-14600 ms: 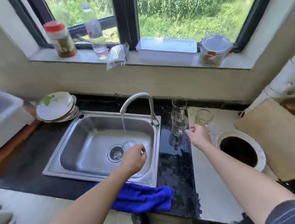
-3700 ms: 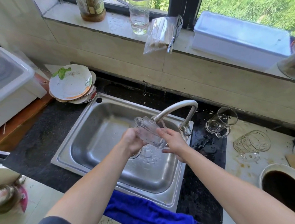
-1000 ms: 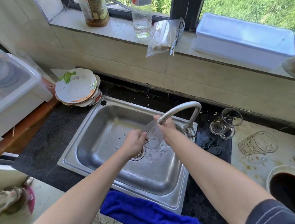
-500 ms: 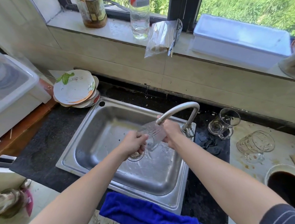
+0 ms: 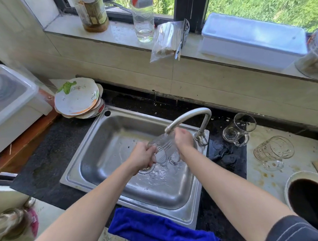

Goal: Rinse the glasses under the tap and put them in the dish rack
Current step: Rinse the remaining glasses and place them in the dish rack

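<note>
A clear glass mug (image 5: 163, 148) is held tilted under the spout of the curved tap (image 5: 189, 120), over the steel sink (image 5: 102, 150). My left hand (image 5: 144, 157) grips its lower end and my right hand (image 5: 183, 139) holds its upper side next to the spout. Water splashes near the drain below. Two more glass mugs wait on the counter to the right: a plain one (image 5: 239, 129) on the black part and a patterned one (image 5: 273, 151) on the pale part.
Stacked plates (image 5: 77, 97) sit left of the sink beside a white plastic box (image 5: 11, 103). A blue cloth (image 5: 160, 229) hangs over the counter's front edge. A dark round hole (image 5: 308, 198) opens at the right. Bottles, a bag and a white tub stand on the windowsill.
The mug has shifted a little under the spout between my hands, with my left hand now gripping lower on it. The two mugs on the counter have not moved.
</note>
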A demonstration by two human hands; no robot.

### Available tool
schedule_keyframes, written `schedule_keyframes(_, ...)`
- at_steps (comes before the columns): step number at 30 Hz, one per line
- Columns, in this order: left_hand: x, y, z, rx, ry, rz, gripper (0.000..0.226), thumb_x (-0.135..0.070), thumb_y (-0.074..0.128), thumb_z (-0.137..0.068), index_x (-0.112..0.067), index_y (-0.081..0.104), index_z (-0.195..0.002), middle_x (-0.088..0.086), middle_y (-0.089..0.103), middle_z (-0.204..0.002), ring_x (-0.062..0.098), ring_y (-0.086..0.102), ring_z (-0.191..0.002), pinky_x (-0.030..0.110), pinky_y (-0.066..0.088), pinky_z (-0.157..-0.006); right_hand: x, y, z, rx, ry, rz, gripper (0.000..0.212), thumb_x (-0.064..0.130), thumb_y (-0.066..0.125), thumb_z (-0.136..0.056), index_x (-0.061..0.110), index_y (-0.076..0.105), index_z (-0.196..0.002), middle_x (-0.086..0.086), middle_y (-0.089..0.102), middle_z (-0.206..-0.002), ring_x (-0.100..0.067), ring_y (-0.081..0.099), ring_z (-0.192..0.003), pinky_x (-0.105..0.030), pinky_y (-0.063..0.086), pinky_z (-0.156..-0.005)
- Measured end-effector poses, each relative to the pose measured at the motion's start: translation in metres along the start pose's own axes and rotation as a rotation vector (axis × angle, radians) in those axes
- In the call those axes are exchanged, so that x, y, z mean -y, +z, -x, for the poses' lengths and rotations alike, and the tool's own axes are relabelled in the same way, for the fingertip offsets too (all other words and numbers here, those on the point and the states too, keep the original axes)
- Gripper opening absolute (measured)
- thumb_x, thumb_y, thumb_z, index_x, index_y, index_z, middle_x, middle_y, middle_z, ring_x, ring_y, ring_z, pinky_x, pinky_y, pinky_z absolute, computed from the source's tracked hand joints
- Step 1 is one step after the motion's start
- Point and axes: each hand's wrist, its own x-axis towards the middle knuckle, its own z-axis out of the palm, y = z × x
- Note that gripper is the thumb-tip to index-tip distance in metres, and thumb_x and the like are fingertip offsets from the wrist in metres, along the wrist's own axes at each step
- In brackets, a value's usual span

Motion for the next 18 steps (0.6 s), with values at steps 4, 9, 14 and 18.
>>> schedule_keyframes(4, 0.003, 0.0, -0.002, -0.048, -0.048, 0.134, 0.027, -0.007, 0.041, -0.1, -0.005, 0.055, -0.077, -0.003, 0.051, -0.036, 0.006, 0.039, -0.027, 0.012, 0.026, -0.033, -0.007, 0.014, 0.014, 0.1, -0.091, 0.027, 0.054, 0.061, 0.056, -0.082, 0.031, 0.05, -0.126, 0.005, 0.058, -0.118, -0.018, 0.054, -0.083, -0.033, 0.046, -0.066)
schedule_keyframes(9, -0.002, 0.003, -0.005, -0.156, -0.035, 0.272, 0.02, -0.009, 0.042, -0.1, -0.003, 0.056, -0.088, -0.004, 0.047, -0.032, 0.005, 0.037, -0.03, 0.016, 0.029, -0.036, -0.007, 0.0, 0.009, 0.098, -0.08, 0.047, 0.03, 0.039, 0.039, -0.1, 0.019, 0.059, -0.089, 0.0, 0.06, -0.076, -0.018, 0.052, -0.065, -0.035, 0.042, -0.062)
schedule_keyframes(14, -0.013, -0.011, -0.014, -0.181, 0.095, 0.063, 0.021, -0.004, 0.056, -0.089, -0.009, 0.058, -0.068, 0.001, 0.055, -0.049, 0.013, 0.044, -0.044, 0.022, 0.035, -0.046, -0.001, -0.002, 0.021, 0.084, -0.199, 0.104, 0.026, 0.013, 0.039, -0.097, 0.019, 0.062, -0.088, 0.0, 0.058, -0.067, -0.015, 0.045, -0.053, -0.026, 0.032, -0.046)
schedule_keyframes(18, -0.018, -0.007, -0.024, -0.254, 0.139, -0.23, 0.018, -0.008, 0.048, -0.084, -0.014, 0.057, -0.069, 0.01, 0.063, -0.066, 0.027, 0.056, -0.059, 0.038, 0.05, -0.059, 0.005, -0.01, 0.029, 0.002, -0.346, 0.269, 0.016, 0.02, 0.044, -0.099, 0.023, 0.059, -0.105, 0.0, 0.067, -0.082, -0.021, 0.06, -0.066, -0.032, 0.045, -0.055)
